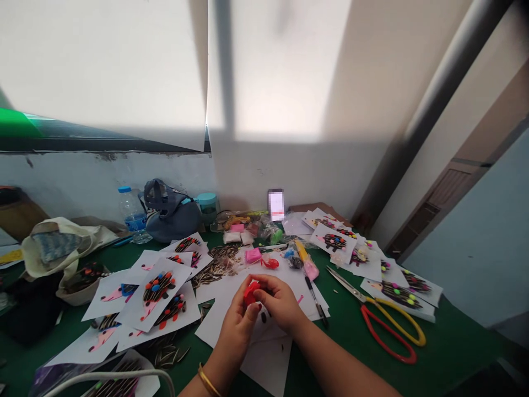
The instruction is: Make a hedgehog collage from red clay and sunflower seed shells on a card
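Note:
Between the fingers of both hands is a lump of red modelling clay (250, 295). My left hand (239, 314) cups it from the left, thumb against its lower side. From the right, my right hand (276, 300) pinches the same lump with thumb and fingertips. Under the hands lie white paper sheets (223, 314), with small dark pieces partly hidden by my fingers. Just beyond them are a pink clay block (253, 255) and a red clay packet (270, 263). A black pen (316, 300) rests to the right of my right hand.
Large scissors (372, 309) with red and yellow handles lie at right. Decorated hedgehog cards (159, 289) overlap at left, more cards (334, 241) at back right. Sunflower seeds (221, 264) are heaped behind the paper. A phone (276, 205), water bottle (134, 218) and bag (173, 218) stand along the wall.

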Motion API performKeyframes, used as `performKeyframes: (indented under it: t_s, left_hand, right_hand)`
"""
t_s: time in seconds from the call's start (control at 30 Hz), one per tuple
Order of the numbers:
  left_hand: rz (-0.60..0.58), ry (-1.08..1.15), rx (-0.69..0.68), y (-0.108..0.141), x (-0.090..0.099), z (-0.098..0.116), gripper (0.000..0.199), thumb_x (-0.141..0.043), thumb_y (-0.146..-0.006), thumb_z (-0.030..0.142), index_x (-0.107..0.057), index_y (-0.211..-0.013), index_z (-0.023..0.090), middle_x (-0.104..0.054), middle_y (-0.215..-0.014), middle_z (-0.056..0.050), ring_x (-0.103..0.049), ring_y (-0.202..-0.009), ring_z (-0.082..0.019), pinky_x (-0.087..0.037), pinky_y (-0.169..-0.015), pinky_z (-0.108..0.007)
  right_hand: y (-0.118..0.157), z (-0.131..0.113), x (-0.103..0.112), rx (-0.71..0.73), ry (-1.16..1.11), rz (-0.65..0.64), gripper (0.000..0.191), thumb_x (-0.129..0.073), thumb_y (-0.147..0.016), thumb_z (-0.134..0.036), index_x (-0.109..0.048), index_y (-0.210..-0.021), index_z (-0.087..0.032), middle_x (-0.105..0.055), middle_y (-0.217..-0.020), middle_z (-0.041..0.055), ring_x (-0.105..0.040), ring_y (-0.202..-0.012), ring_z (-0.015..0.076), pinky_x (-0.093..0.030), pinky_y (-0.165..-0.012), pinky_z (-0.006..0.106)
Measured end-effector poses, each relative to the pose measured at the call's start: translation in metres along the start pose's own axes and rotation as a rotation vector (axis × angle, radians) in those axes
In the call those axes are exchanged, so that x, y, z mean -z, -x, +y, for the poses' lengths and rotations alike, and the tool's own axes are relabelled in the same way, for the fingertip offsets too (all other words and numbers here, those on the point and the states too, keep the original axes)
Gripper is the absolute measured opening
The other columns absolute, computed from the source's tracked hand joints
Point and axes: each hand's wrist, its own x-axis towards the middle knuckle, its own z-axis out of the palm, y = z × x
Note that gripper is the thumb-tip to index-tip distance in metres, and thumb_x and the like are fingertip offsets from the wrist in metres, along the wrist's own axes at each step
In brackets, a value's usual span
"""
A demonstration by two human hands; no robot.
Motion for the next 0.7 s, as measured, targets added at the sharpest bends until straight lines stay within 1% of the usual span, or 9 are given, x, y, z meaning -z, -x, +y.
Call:
performKeyframes:
  t_s: [0.07,0.1,0.17,0.2,0.27,0.37,0.5,0.6,0.7]
  left_hand:
    - [0.016,-0.055,-0.016,-0.003,0.003,0.001,0.076,-0.082,-0.065,0.042,-0.053,-0.134,0.029,-0.059,-0.134,-0.012,-0.061,-0.113,-0.03,-0.053,-0.083,-0.035]
    - [0.018,-0.102,-0.008,-0.005,0.004,0.002,0.071,-0.082,-0.065,0.04,-0.057,-0.131,0.026,-0.066,-0.123,-0.012,-0.065,-0.103,-0.028,-0.054,-0.077,-0.033]
    - [0.02,-0.202,0.007,-0.01,0.008,0.007,0.051,-0.08,-0.066,0.041,-0.07,-0.111,0.018,-0.073,-0.094,-0.009,-0.066,-0.08,-0.022,-0.052,-0.067,-0.029]
    - [0.027,-0.238,0.005,-0.012,0.01,0.01,0.044,-0.08,-0.066,0.042,-0.073,-0.101,0.016,-0.072,-0.082,-0.007,-0.063,-0.071,-0.019,-0.05,-0.064,-0.027]
    - [0.055,-0.272,0.001,-0.015,0.011,0.014,0.038,-0.081,-0.064,0.043,-0.076,-0.089,0.014,-0.069,-0.068,-0.004,-0.058,-0.062,-0.016,-0.048,-0.06,-0.026]
    - [0.103,-0.238,0.049,-0.015,0.011,0.017,0.039,-0.082,-0.062,0.044,-0.076,-0.086,0.014,-0.069,-0.066,-0.004,-0.057,-0.061,-0.015,-0.046,-0.057,-0.025]
    - [0.133,-0.11,0.127,-0.014,0.01,0.013,0.042,-0.083,-0.06,0.045,-0.076,-0.088,0.014,-0.07,-0.071,-0.005,-0.06,-0.065,-0.016,-0.049,-0.064,-0.027]
    - [0.089,0.009,0.199,-0.012,0.008,0.009,0.047,-0.083,-0.061,0.045,-0.075,-0.097,0.016,-0.071,-0.077,-0.005,-0.062,-0.071,-0.016,-0.049,-0.069,-0.027]
    - [-0.014,0.16,0.229,-0.007,0.006,0.007,0.045,-0.077,-0.069,0.048,-0.074,-0.102,0.017,-0.072,-0.09,-0.008,-0.064,-0.079,-0.017,-0.049,-0.073,-0.028]
  right_hand:
    - [0.001,-0.002,0.001,0.023,0.03,0.033,0.025,-0.071,-0.078,-0.036,-0.068,-0.097,-0.021,-0.071,-0.086,0.0029,-0.066,-0.076,0.0189,-0.053,-0.069,0.031]
    - [0.001,-0.002,0.002,0.043,0.064,0.039,0.02,-0.071,-0.078,-0.034,-0.068,-0.092,-0.02,-0.07,-0.084,0.0026,-0.065,-0.075,0.0178,-0.052,-0.069,0.03]
    - [0.002,-0.002,0.003,0.08,0.138,0.04,0.016,-0.069,-0.079,-0.033,-0.066,-0.088,-0.02,-0.068,-0.081,0.0013,-0.061,-0.072,0.0156,-0.05,-0.067,0.028]
    - [0.002,-0.001,0.004,0.089,0.164,0.042,0.015,-0.068,-0.08,-0.032,-0.065,-0.088,-0.02,-0.067,-0.079,0.0007,-0.06,-0.071,0.015,-0.049,-0.066,0.027]
    - [0.0,0.001,0.004,0.081,0.167,0.062,0.015,-0.066,-0.082,-0.034,-0.064,-0.087,-0.019,-0.065,-0.078,0.0004,-0.059,-0.071,0.0149,-0.048,-0.066,0.027]
    - [-0.005,0.004,0.008,0.041,0.083,0.14,0.021,-0.068,-0.081,-0.038,-0.062,-0.085,-0.018,-0.065,-0.077,0.0013,-0.061,-0.072,0.0163,-0.049,-0.069,0.029]
    - [-0.01,0.004,0.015,0.04,0.028,0.212,0.027,-0.071,-0.077,-0.042,-0.061,-0.086,-0.018,-0.066,-0.077,0.0024,-0.062,-0.073,0.0176,-0.051,-0.07,0.031]
    - [-0.005,0.002,0.014,0.162,0.238,0.211,0.021,-0.065,-0.083,-0.038,-0.063,-0.091,-0.019,-0.067,-0.085,0.0043,-0.061,-0.079,0.0192,-0.05,-0.074,0.033]
    - [0.004,-0.002,0.008,0.381,0.573,0.083,0.023,-0.066,-0.083,-0.033,-0.066,-0.103,-0.022,-0.065,-0.105,0.0081,-0.058,-0.099,0.0244,-0.046,-0.09,0.041]
